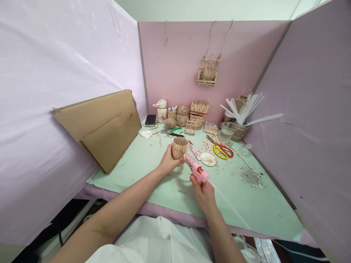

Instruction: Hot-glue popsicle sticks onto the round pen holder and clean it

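Observation:
My left hand (170, 160) is closed around a small round cup made of wooden sticks (179, 146), held above the table with its open top facing up. In my right hand (203, 190) is a pink glue gun (197, 171), gripped by its handle. Its nozzle end points up and left and meets the cup's right side; whether it touches cannot be made out. A long translucent glue stick (227, 201) trails out of the gun's back. Just beyond the gun lie a pink-and-white pen-like tool (194, 152) and a small white dish (208, 159) with wooden bits.
Yellow-handled scissors (221, 152) and red-handled scissors (227, 150) lie among loose sticks. Behind stand a twine ball (170, 123), a white bottle (161, 111) and stick-built pieces (199, 109). Cardboard (109, 128) leans at left. White glue sticks (244, 109) fill a container at right.

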A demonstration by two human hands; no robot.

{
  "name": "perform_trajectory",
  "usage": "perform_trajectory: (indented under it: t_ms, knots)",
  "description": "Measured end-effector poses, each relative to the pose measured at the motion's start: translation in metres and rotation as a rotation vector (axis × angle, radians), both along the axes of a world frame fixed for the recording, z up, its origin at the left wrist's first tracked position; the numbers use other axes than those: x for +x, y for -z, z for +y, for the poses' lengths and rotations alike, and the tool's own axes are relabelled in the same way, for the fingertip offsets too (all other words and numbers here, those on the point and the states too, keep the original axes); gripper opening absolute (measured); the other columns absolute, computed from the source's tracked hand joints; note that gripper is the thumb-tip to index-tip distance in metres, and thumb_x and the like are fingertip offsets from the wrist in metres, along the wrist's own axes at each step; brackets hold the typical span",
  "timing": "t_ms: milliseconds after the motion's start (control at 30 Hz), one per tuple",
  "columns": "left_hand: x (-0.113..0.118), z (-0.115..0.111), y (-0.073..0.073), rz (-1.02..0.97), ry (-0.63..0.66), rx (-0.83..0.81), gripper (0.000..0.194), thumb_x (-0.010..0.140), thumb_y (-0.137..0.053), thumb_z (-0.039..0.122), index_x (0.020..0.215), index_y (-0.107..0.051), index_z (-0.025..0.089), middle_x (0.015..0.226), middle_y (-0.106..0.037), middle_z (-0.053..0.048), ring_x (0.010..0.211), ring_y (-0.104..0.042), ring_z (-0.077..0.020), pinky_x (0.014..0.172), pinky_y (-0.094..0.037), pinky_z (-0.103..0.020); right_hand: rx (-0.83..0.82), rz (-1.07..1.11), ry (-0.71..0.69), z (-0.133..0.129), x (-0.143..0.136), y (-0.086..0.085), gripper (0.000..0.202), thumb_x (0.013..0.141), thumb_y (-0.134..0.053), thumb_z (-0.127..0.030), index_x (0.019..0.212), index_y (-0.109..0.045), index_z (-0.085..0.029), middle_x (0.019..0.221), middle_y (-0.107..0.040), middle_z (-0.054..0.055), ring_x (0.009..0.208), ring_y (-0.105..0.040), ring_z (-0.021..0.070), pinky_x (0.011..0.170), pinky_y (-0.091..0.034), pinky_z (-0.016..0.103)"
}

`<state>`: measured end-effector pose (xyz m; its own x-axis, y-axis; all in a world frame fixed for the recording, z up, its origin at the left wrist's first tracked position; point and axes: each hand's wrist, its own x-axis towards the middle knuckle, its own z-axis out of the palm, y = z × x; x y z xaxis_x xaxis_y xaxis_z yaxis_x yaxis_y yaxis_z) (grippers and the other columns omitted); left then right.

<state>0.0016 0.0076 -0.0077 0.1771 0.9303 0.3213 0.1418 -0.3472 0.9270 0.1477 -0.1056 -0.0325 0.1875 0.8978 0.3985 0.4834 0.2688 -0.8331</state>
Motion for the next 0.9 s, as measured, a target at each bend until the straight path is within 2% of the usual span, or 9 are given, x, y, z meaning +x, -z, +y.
perform_trajectory:
  t_ms: [367, 533, 900]
  knots:
    - [-0.001, -0.002, -0.004, 0.014, -0.002, -0.01, 0.067, 0.061, -0.072, 0.025, 0.12, -0.041, 0.018, 0.12, -0.056, -0.009, 0.108, -0.054, -0.0231, 0.091, -0.045, -0.036, 0.023, -0.019, 0.038, 0.002, 0.002, -0.003, 0.045, 0.085, -0.045, -0.049, 0.107, -0.061, -0.013, 0.082, -0.066, 0.008, 0.072, -0.058, 0.0219, 0.065, -0.045, 0.03]
    - [0.0, -0.003, -0.006, 0.002, 0.001, -0.007, 0.065, 0.061, -0.073, 0.027, 0.117, -0.042, 0.018, 0.119, -0.056, -0.009, 0.108, -0.054, -0.0234, 0.091, -0.044, -0.037, 0.013, -0.011, 0.045, 0.0, 0.001, -0.008, 0.044, 0.085, -0.044, -0.05, 0.098, -0.064, -0.014, 0.07, -0.063, 0.006, 0.069, -0.057, 0.0222, 0.06, -0.044, 0.029]
    - [0.001, -0.003, -0.005, -0.015, 0.015, -0.034, 0.063, 0.06, -0.072, 0.022, 0.115, -0.042, 0.018, 0.115, -0.057, -0.007, 0.105, -0.056, -0.0224, 0.089, -0.046, -0.036, 0.023, 0.032, 0.088, 0.0, 0.002, -0.014, 0.038, 0.084, -0.045, -0.048, 0.091, -0.064, -0.016, 0.065, -0.061, 0.005, 0.069, -0.057, 0.0227, 0.059, -0.043, 0.03]
